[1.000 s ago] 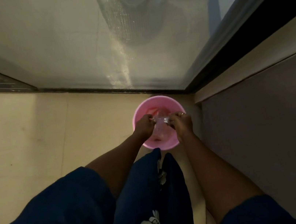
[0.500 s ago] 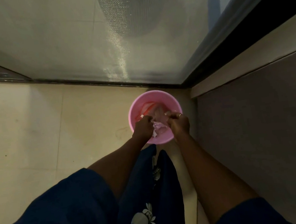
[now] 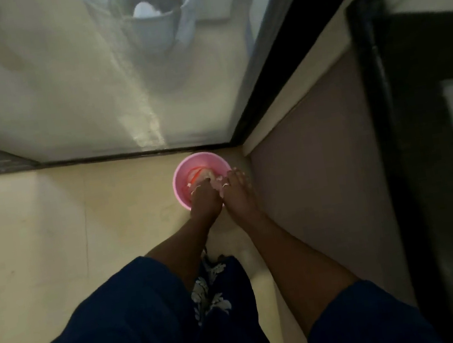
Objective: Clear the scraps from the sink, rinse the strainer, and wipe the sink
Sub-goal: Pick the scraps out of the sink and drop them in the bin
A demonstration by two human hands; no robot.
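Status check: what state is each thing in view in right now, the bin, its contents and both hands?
pink bin: upright on the floor, lidless, partly filled.
scraps: lying inside the bin, pale with a red strip.
left hand: over the bin, fingers curled at a pale piece; grip too blurred to confirm.
right hand: over the bin's rim, fingers spread and fairly straight.

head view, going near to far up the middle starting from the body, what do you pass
dress → left hand and right hand, side by side → pink bin → black door track → glass door
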